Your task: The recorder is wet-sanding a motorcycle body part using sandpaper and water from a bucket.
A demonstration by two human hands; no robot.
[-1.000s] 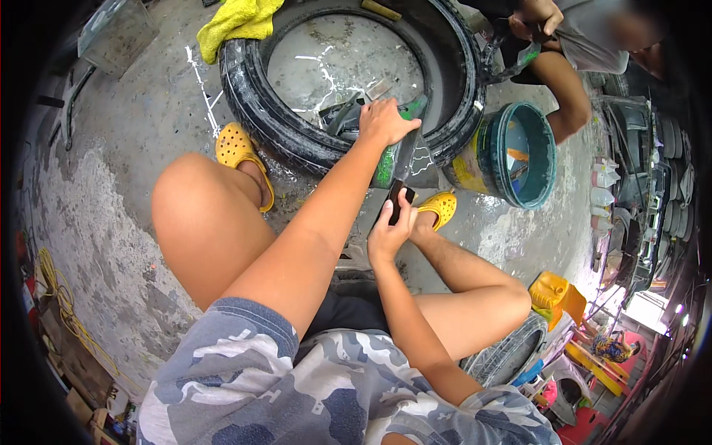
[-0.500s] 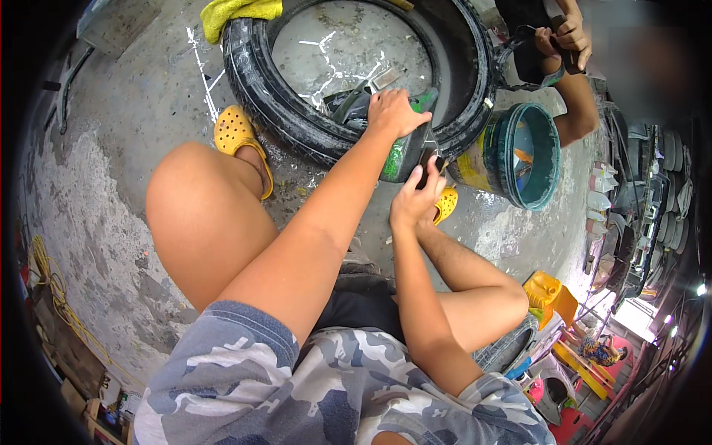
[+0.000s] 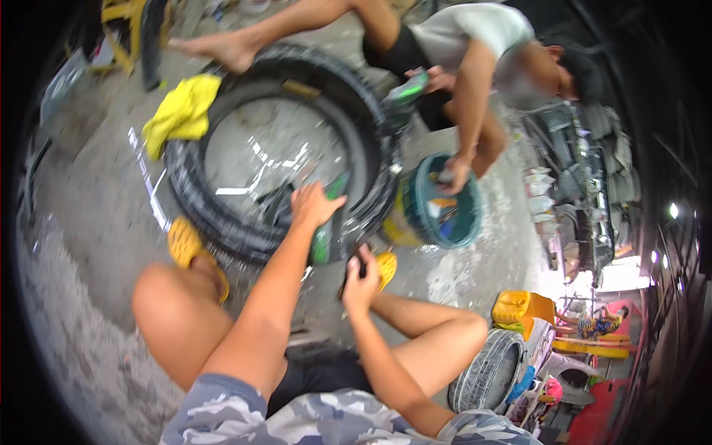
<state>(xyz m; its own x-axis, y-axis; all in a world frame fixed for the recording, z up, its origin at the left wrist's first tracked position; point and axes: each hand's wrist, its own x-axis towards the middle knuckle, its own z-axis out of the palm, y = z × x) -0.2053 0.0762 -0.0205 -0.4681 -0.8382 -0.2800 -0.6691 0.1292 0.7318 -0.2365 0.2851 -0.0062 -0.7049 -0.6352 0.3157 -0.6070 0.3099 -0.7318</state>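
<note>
My left hand (image 3: 315, 204) rests over a black-and-green curved panel (image 3: 320, 245), its thumb stretched out to the right. The panel leans across the near rim of a large wet black tyre (image 3: 194, 215) lying flat on the floor. Just right of the panel's lower end, apart from it, my right hand (image 3: 359, 285) is wrapped round a small dark block (image 3: 362, 257). Motion blur hides the block's exact kind. More dark pieces (image 3: 278, 204) lie inside the tyre ring beside my left fingers.
Right of the tyre stands a teal bucket (image 3: 475, 222) holding liquid. A co-worker (image 3: 471, 52) sits beyond it, one hand in the bucket, the other holding a green-and-black part (image 3: 409, 87). A yellow cloth (image 3: 182, 115) hangs over the tyre's left side. Another tyre (image 3: 486, 371) lies near my right knee.
The view has swung, bringing the co-worker into sight, with a hand now in the bucket. My right hand with the dark block has drawn away from the panel; my left hand stays on it.
</note>
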